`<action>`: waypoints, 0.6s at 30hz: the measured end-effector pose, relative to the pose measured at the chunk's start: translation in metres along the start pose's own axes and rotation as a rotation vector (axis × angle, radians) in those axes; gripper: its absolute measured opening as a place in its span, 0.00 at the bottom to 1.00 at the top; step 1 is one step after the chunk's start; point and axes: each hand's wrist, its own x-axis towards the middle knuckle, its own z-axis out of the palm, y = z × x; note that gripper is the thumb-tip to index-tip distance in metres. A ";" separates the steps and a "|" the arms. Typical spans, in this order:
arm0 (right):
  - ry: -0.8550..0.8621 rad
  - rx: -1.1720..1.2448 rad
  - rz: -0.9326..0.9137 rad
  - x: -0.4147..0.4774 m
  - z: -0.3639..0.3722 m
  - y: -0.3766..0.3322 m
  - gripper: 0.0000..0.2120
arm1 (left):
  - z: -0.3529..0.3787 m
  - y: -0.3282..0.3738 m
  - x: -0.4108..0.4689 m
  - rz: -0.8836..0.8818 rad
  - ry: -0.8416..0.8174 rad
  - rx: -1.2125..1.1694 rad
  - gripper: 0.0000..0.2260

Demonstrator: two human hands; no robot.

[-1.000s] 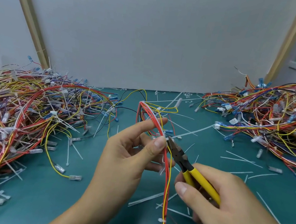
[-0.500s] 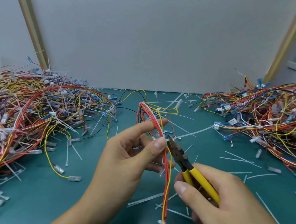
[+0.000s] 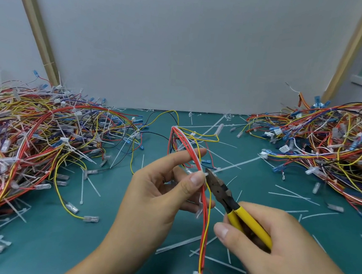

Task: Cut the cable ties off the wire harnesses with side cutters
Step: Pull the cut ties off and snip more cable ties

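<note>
While our left hand (image 3: 155,191) pinches the red-and-yellow wire harness (image 3: 204,216) between thumb and forefinger above the green mat (image 3: 55,235), our right hand (image 3: 275,245) grips the yellow handles of the side cutters (image 3: 235,210). Their tips sit at a white cable tie (image 3: 205,175) just beside our thumb. The jaws look nearly together, though that is too small to tell for sure. Biting past the tie could nick the wire insulation or catch the thumb tip.
</note>
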 end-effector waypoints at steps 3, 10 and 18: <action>-0.002 0.001 0.011 -0.001 -0.002 -0.001 0.23 | 0.000 0.001 0.000 -0.001 -0.002 0.024 0.13; 0.093 0.188 -0.014 0.006 -0.003 0.003 0.19 | 0.001 0.002 -0.001 0.010 0.012 0.133 0.11; 0.167 0.590 -0.081 0.014 0.002 0.016 0.10 | 0.006 0.000 -0.013 0.191 -0.405 0.732 0.05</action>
